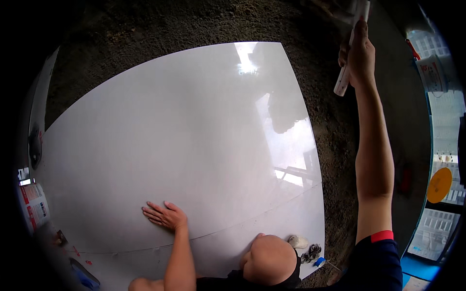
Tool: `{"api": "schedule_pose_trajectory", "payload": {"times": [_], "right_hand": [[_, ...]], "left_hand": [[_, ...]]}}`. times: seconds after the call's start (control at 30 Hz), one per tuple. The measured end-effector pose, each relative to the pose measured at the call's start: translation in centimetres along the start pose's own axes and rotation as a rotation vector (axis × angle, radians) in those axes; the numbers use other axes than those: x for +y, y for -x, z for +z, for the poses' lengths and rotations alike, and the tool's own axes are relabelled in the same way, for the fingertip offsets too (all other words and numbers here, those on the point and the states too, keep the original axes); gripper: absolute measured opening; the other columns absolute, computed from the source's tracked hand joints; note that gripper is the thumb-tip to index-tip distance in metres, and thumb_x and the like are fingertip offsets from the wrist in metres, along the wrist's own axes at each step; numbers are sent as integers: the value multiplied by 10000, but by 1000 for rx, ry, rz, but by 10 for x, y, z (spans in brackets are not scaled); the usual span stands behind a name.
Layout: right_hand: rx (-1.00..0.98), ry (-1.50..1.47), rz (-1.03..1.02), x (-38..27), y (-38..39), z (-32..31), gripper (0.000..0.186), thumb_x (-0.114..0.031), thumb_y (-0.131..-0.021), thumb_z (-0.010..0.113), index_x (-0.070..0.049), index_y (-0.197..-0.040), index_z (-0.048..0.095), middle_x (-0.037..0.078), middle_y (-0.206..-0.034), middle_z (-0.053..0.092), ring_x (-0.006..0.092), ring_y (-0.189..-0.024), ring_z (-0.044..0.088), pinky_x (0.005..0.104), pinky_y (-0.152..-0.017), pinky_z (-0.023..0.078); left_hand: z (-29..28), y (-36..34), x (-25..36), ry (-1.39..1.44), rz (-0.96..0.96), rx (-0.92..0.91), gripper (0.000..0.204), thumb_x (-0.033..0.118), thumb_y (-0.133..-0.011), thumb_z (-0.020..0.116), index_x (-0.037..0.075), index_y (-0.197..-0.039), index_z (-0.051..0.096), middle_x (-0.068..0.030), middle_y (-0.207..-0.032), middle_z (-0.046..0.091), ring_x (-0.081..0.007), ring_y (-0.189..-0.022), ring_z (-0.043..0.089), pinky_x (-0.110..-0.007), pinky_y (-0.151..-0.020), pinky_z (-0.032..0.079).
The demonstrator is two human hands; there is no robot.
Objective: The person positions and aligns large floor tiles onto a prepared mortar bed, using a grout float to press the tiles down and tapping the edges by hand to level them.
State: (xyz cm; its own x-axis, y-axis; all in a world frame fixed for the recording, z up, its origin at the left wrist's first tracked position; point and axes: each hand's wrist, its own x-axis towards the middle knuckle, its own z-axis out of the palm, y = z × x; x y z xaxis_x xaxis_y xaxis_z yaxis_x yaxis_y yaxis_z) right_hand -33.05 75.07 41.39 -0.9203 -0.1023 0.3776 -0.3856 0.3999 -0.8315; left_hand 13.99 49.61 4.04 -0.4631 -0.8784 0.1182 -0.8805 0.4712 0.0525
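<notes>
A large glossy pale tile slab [184, 126] fills the middle of the view, with light reflected on its right side. My left hand [167, 216] rests flat on its near part, fingers stretched out. At the far right, my arm reaches forward and my right hand [361, 56] is closed round a white rod-like tool [341, 86]. The rod's upper end runs to the top edge, where something blurred hides its kind. A thin seam [228, 226] crosses the surface between the slab and the paler piece nearest me.
Rough dark mortar [335, 160] borders the slab at the far side and right. My bare knee [272, 259] is at the near edge, by a whitish lump [297, 241] and a blue roll [320, 262]. A red-and-white bucket [34, 206] stands left; an orange disc [439, 185] is right.
</notes>
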Motion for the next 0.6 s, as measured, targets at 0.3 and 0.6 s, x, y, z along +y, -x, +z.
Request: {"api": "schedule_pose_trajectory", "payload": {"times": [0.3, 0.6], "right_hand": [[-457, 252, 1191, 118, 260, 22, 715, -702, -979, 394, -53, -714, 535, 25, -558, 473, 150, -465, 479, 354, -434, 406], [-140, 177, 158, -49, 119, -69, 679, -714, -1000, 307, -86, -811, 486, -37, -562, 398, 73, -426, 370, 274, -441, 355]], "left_hand": [[-4, -5, 2, -5, -47, -71, 695, 385, -1021, 413, 14, -1577, 221, -295, -1631, 139, -432, -1524, 124, -529, -1227, 105], [22, 1, -10, 27, 20, 39, 716, 443, -1033, 360, 16, -1583, 194, -312, -1628, 128, -439, -1529, 105, -546, -1221, 102]]}}
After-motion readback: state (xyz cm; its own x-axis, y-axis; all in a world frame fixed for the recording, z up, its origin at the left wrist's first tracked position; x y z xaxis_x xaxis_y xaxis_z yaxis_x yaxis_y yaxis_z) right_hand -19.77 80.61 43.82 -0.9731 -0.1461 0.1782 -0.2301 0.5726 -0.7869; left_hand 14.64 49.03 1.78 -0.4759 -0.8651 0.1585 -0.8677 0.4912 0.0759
